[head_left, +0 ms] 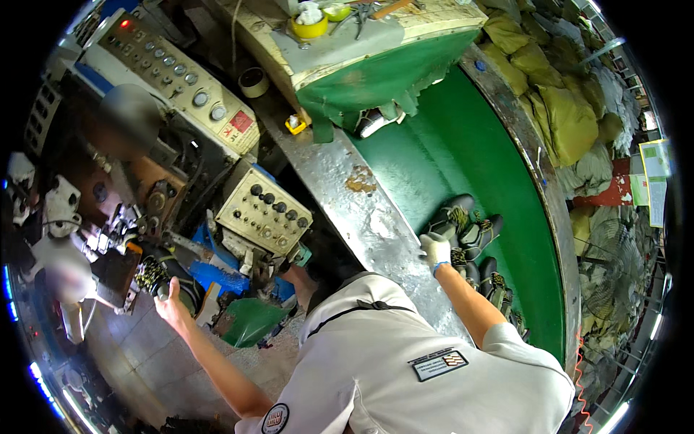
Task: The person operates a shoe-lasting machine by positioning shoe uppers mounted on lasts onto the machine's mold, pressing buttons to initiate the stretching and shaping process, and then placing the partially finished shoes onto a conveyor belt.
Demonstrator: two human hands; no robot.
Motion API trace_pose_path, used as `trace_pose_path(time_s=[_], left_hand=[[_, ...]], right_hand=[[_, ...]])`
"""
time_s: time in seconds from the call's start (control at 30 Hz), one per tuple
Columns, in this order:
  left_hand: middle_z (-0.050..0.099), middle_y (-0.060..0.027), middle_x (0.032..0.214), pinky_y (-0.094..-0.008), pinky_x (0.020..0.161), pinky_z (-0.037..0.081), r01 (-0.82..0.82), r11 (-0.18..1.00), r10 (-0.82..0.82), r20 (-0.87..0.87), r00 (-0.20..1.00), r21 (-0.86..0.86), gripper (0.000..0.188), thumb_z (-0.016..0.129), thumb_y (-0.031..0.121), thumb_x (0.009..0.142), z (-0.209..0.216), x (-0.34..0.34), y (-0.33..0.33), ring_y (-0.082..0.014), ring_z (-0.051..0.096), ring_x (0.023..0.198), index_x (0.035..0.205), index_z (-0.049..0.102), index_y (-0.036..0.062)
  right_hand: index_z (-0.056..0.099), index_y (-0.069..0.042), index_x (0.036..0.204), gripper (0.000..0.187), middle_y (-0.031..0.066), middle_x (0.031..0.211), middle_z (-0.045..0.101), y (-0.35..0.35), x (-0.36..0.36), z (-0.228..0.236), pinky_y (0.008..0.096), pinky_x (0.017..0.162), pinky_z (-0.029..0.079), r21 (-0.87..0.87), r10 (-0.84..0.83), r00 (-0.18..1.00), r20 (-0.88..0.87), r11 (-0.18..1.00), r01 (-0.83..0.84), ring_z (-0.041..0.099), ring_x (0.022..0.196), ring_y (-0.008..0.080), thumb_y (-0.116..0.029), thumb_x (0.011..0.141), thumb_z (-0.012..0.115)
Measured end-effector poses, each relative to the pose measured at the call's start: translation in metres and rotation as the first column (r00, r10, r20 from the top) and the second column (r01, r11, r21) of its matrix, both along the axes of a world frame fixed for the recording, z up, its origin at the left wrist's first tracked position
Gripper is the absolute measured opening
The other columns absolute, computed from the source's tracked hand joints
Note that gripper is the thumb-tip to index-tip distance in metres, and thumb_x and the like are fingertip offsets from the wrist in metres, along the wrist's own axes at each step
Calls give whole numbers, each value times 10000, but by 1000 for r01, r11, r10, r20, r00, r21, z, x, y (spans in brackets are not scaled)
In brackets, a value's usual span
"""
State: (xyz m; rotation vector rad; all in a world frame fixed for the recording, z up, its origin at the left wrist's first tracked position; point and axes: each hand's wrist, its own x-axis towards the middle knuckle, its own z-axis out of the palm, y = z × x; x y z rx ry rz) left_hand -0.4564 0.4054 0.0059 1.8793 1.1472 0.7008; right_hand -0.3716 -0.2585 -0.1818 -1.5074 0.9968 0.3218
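Note:
At the machine on the left, my bare left hand [172,304] is closed at the end of a dark lace-up shoe [189,288] with yellow-and-black laces. The shoe's other end lies among the machine's metal parts [116,271], where details are hard to make out. My right hand [437,252], in a whitish glove, reaches over the green conveyor belt [491,173]. Its fingers are bent against a dark shoe [454,215] with yellowish laces, and the fingertips are partly hidden. Another similar shoe [483,235] sits just right of that one.
More shoes [491,278] stand on the belt nearer me. A metal ledge [369,210] borders it. A control box [265,210] and a longer panel [181,76] stand at left. Tools and a yellow bowl [309,26] lie on the far bench. Sacks [564,119] are piled at right.

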Motion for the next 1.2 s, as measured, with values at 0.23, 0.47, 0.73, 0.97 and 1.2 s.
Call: trace_pose_path(time_s=[0.23, 0.47, 0.73, 0.97, 1.2], left_hand=[[647, 1, 797, -296, 632, 489, -3, 978, 43, 187, 982, -210, 289, 878, 165, 770, 20, 9, -10, -120, 587, 678, 936, 674, 47], [619, -255, 1293, -502, 959, 542, 779, 251, 179, 818, 546, -575, 752, 718, 404, 834, 49, -39, -111, -404, 650, 1114, 1393, 496, -47], [694, -207, 991, -413, 727, 562, 734, 9, -50, 732, 679, -680, 599, 590, 497, 965, 0, -39, -178, -306, 691, 822, 1211, 622, -48], [707, -81, 1159, -272, 950, 459, 782, 411, -437, 651, 621, -469, 441, 598, 333, 1026, 86, 37, -177, -127, 633, 1057, 1248, 663, -43], [671, -39, 999, -272, 820, 453, 849, 334, -623, 580, 524, -409, 447, 658, 353, 977, 61, 63, -243, -119, 567, 893, 1175, 674, -47]], right_hand=[[489, 61, 1397, 566, 188, 1234, 672, 188, 43, 64, 416, 787, 578, 391, 295, 920, 257, 839, -378, 704, 996, 285, -202, 943, 700], [315, 36, 1545, 916, 234, 1452, 534, 336, 31, 192, 448, 1079, 433, 568, 341, 624, 703, 258, -782, 589, 1265, 345, -653, 971, 500], [543, -22, 1392, 609, 194, 1244, 679, 367, 25, 245, 454, 957, 570, 854, -50, 882, 470, 278, -439, 703, 1067, 310, -397, 925, 652], [552, 17, 1335, 587, 56, 1093, 664, 301, 9, 265, 285, 830, 517, 525, 104, 665, 740, 529, -667, 624, 927, 130, -310, 870, 696], [596, -16, 1263, 464, 38, 1065, 650, 260, 8, 254, 264, 815, 475, 462, 138, 711, 689, 673, -578, 570, 919, 101, -312, 915, 677]])
